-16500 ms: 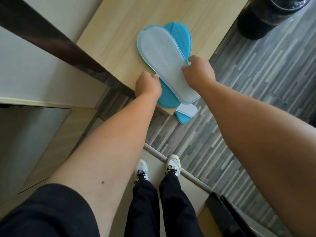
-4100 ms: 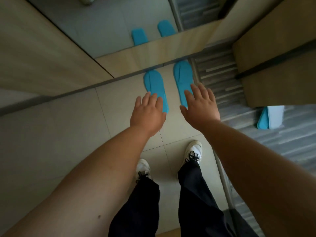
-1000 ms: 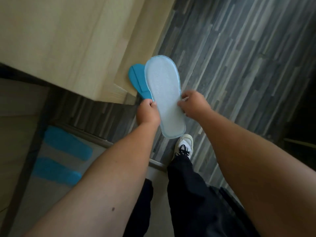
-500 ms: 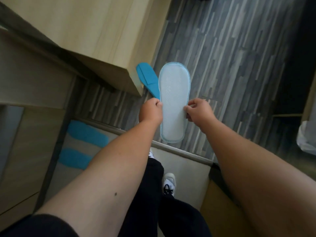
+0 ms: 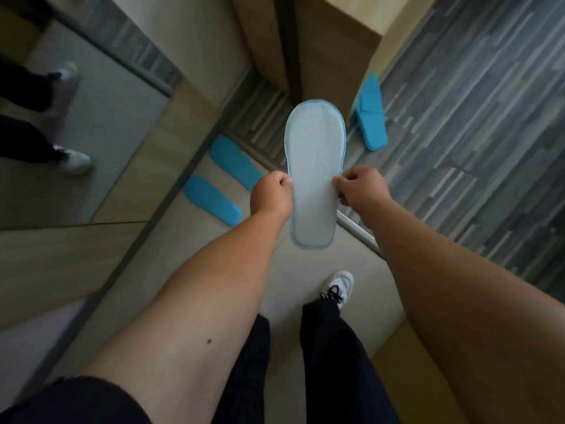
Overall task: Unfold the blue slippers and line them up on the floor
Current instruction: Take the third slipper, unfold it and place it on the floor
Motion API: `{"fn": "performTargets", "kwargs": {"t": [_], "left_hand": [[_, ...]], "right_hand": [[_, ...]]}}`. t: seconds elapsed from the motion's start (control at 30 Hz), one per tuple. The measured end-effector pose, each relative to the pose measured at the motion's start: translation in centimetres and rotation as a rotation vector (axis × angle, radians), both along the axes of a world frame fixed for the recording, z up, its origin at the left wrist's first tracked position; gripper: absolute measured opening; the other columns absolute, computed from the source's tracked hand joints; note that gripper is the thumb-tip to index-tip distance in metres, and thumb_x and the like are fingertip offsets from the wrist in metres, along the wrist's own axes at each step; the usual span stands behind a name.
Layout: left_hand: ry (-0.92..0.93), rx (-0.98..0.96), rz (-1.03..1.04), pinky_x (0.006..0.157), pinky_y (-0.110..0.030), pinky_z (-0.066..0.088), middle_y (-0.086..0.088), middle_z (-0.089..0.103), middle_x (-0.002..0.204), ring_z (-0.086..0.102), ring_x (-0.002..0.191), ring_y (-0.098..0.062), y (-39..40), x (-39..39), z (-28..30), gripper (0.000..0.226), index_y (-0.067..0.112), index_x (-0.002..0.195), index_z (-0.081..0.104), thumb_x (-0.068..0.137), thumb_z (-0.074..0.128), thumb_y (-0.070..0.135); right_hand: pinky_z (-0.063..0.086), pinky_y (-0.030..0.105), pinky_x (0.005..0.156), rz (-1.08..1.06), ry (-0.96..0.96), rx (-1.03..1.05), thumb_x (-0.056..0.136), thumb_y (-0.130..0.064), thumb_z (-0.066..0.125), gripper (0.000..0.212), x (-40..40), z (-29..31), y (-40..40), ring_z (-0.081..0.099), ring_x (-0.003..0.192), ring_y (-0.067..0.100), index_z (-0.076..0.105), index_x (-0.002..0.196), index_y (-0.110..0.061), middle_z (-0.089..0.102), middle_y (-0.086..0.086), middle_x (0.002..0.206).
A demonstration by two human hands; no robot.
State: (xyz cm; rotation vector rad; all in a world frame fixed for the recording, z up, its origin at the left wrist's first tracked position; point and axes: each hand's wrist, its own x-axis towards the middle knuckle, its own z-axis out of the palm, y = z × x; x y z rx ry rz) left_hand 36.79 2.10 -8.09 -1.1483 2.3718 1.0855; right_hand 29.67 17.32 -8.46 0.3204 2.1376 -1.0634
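Pale grey-white sole faces me: I hold one slipper (image 5: 315, 175) up in the air between both hands, sole side toward the camera, thin blue trim round its rim, toe end pointing away from me. My left hand (image 5: 270, 198) is curled into a pinch on the slipper's left edge at about mid-length, my right hand (image 5: 362, 189) pinches the right edge at the same height, fingers folded in; both arms are bare and stretched forward. Whether its strap is folded flat I cannot tell, that side is hidden. Below, on the beige tile floor (image 5: 195, 255), two flat blue slippers (image 5: 234, 162) (image 5: 211, 198) lie side by side, roughly parallel, close to the wooden base strip (image 5: 146, 166) of a mirror (image 5: 82, 130), apart from each other. Another blue slipper (image 5: 370, 117) lies on the grey striped wood floor (image 5: 477, 142), right at the foot of a light wooden cabinet (image 5: 333, 47), looks still folded, a bit blurred. A metal threshold strip (image 5: 356, 229) divides tile from the striped floor. My white sneaker (image 5: 339, 286) and dark trousers (image 5: 333, 356) show below the held slipper; the mirror reflects legs and white shoes.
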Motion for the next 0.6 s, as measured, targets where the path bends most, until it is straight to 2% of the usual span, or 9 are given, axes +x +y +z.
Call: {"fn": "performTargets", "kwargs": {"t": [0.07,0.13,0.2,0.33,0.47,0.6], "left_hand": [[-0.013,-0.017,0.072,0.066,-0.032,0.041,-0.01,0.068,0.087,0.059,0.083,-0.03,-3.3,3.4,0.5,0.018,0.012,0.083,0.065,0.09,0.051,0.021],[-0.017,-0.031,0.138,0.063,-0.03,0.038,-0.009,0.069,0.086,0.058,0.08,-0.028,-6.6,7.0,1.1,0.018,0.015,0.079,0.063,0.09,0.051,0.022],[-0.005,-0.036,0.203,0.061,-0.028,0.037,-0.007,0.069,0.084,0.059,0.077,-0.026,-10.1,10.8,1.4,0.017,0.017,0.076,0.061,0.09,0.052,0.023],[0.025,-0.008,0.344,0.068,-0.034,0.049,-0.009,0.07,0.08,0.065,0.078,-0.028,-16.8,19.2,0.7,0.019,0.013,0.076,0.065,0.088,0.054,0.023],[0.036,0.034,0.51,0.068,-0.033,0.049,-0.009,0.071,0.08,0.066,0.078,-0.027,-22.8,29.4,-0.4,0.019,0.012,0.078,0.066,0.087,0.056,0.026],[0.013,0.069,0.677,0.07,-0.033,0.05,-0.008,0.07,0.081,0.066,0.079,-0.027,-27.0,40.2,-1.7,0.019,0.011,0.081,0.066,0.088,0.056,0.025]], "right_hand": [[0.058,0.038,0.066,0.089,-0.011,-0.01,0.086,-0.023,0.065,0.016,2.4,0.4,-3.6,0.065,0.063,0.023,0.064,0.076,-0.011,0.071,0.011,0.076],[0.059,0.045,0.073,0.159,-0.017,-0.028,0.085,-0.023,0.065,0.017,4.9,0.9,-7.5,0.068,0.072,0.03,0.066,0.081,-0.006,0.071,0.013,0.078],[0.058,0.047,0.075,0.255,-0.001,-0.022,0.086,-0.023,0.064,0.015,7.7,1.4,-11.7,0.069,0.078,0.031,0.065,0.08,-0.009,0.071,0.012,0.08],[0.058,0.048,0.075,0.408,0.058,0.0,0.086,-0.025,0.063,0.015,14.2,1.7,-19.6,0.068,0.08,0.029,0.064,0.081,-0.012,0.07,0.01,0.082],[0.058,0.05,0.074,0.538,0.058,0.0,0.084,-0.023,0.064,0.015,23.0,1.2,-27.4,0.067,0.08,0.032,0.064,0.08,-0.008,0.07,0.013,0.082],[0.058,0.051,0.073,0.687,0.044,0.007,0.084,-0.024,0.064,0.015,32.4,0.0,-33.8,0.066,0.081,0.036,0.059,0.074,-0.014,0.069,0.014,0.083]]}}
